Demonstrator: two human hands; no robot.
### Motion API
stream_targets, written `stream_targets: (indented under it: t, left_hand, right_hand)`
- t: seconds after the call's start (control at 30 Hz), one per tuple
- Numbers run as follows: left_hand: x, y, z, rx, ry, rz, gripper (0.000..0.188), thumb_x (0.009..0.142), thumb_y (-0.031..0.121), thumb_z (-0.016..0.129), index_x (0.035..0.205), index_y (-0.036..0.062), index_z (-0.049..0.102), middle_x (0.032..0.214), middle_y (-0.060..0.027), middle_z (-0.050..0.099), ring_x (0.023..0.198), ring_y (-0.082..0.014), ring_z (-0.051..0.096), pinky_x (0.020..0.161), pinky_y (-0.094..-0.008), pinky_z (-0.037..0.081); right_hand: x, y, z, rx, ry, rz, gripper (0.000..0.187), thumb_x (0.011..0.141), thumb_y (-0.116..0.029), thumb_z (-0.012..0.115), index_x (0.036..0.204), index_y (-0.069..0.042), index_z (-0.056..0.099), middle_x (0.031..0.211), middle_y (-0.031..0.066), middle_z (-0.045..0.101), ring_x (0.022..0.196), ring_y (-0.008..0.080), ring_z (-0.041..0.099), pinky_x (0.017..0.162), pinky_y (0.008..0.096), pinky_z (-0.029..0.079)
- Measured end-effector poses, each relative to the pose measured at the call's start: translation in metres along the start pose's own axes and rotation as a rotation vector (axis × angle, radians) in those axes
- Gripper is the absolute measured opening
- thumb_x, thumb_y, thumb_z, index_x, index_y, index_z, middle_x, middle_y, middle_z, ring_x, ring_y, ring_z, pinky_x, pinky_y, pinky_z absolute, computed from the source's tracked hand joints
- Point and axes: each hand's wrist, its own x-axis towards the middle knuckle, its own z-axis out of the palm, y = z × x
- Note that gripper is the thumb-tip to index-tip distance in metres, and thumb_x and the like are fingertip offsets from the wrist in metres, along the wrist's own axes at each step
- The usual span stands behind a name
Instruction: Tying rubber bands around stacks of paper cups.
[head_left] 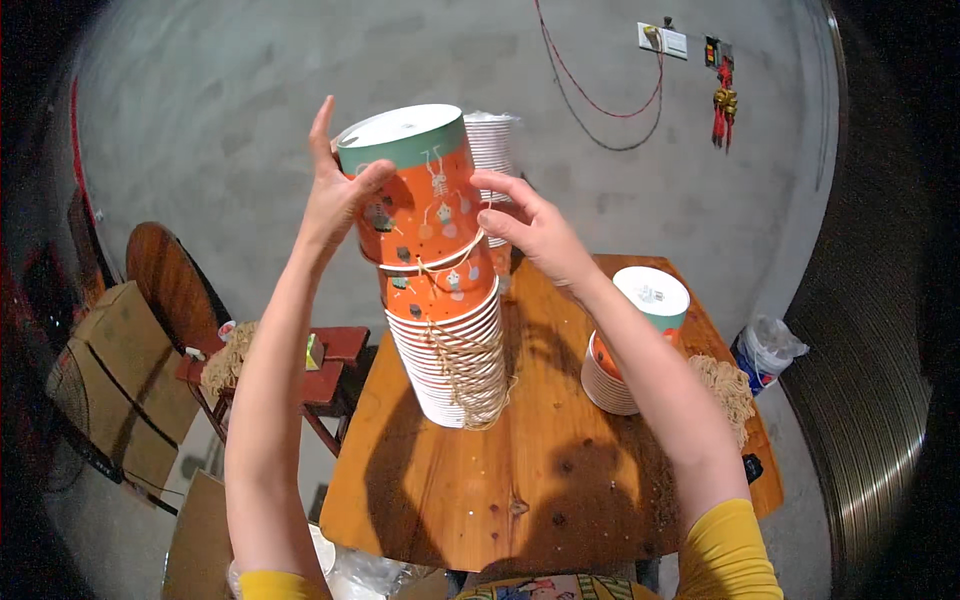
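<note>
A tall stack of upside-down paper buckets stands on the wooden table, nested with their white rims showing. Topmost is an orange paper bucket with a green band and a white base facing up. My left hand grips its left side, thumb across the front and one finger sticking up. At its right side, the thumb and fingers of my right hand are at a thin cord handle near the rim. More cord handles hang in loops down the stack's front.
Behind stands another bucket stack. A shorter stack is at the right, beside bundled cords. Left of the wooden table are a red bench, more cords and a cardboard box. A white pail sits at right.
</note>
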Motion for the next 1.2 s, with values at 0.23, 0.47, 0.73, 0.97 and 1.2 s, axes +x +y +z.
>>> stream_targets:
  t: [0.23, 0.47, 0.73, 0.97, 1.2]
  left_hand:
    - [-0.012, -0.031, -0.001, -0.059, -0.057, -0.119, 0.108, 0.068, 0.057, 0.072, 0.145, 0.0215, 0.005, 0.138, -0.0281, 0.029, 0.127, -0.0346, 0.035, 0.102, -0.0448, 0.034]
    - [-0.039, -0.036, 0.011, -0.120, -0.136, -0.245, 0.102, 0.072, 0.055, 0.070, 0.145, 0.0205, 0.007, 0.132, -0.0235, 0.035, 0.094, -0.0230, 0.058, 0.080, -0.0367, 0.050]
    - [-0.075, -0.057, -0.004, 0.063, 0.196, 0.047, 0.064, 0.088, 0.032, 0.058, 0.137, 0.0051, 0.028, 0.133, -0.0155, 0.040, 0.110, -0.0224, 0.049, 0.091, -0.0330, 0.041]
    - [-0.228, 0.011, 0.143, 0.186, 0.138, 0.020, 0.045, 0.078, 0.006, 0.062, 0.118, 0.0001, 0.045, 0.115, -0.0131, 0.049, 0.104, -0.0259, 0.048, 0.090, -0.0364, 0.039]
    - [-0.268, -0.007, 0.306, -0.022, -0.189, -0.444, 0.096, 0.071, 0.024, 0.076, 0.141, 0.0014, 0.015, 0.134, -0.0245, 0.026, 0.124, -0.0384, 0.033, 0.105, -0.0441, 0.029]
  right_hand:
    - [-0.018, 0.013, 0.003, -0.089, -0.014, 0.022, 0.036, 0.087, -0.015, 0.059, 0.121, -0.005, 0.052, 0.128, 0.0061, 0.045, 0.110, 0.0169, 0.049, 0.094, 0.0305, 0.041]
    - [-0.048, 0.042, -0.003, -0.098, -0.071, 0.057, 0.034, 0.091, -0.013, 0.054, 0.124, -0.006, 0.050, 0.137, 0.0031, 0.037, 0.105, 0.0107, 0.050, 0.088, 0.0274, 0.045]
    - [-0.085, -0.005, -0.066, -0.866, -0.063, -0.088, 0.020, 0.086, -0.015, 0.056, 0.103, -0.004, 0.060, 0.103, 0.0096, 0.061, 0.095, 0.0250, 0.059, 0.084, 0.0339, 0.046]
    - [-0.161, -0.020, -0.148, -1.372, -0.096, 0.188, 0.025, 0.078, -0.026, 0.066, 0.093, -0.007, 0.061, 0.094, 0.0100, 0.060, 0.093, 0.0305, 0.056, 0.080, 0.0407, 0.047]
    - [-0.167, -0.002, -0.147, -1.155, -0.006, 0.221, 0.018, 0.077, -0.012, 0.065, 0.090, -0.004, 0.056, 0.093, 0.0116, 0.058, 0.092, 0.0297, 0.056, 0.080, 0.0382, 0.045]
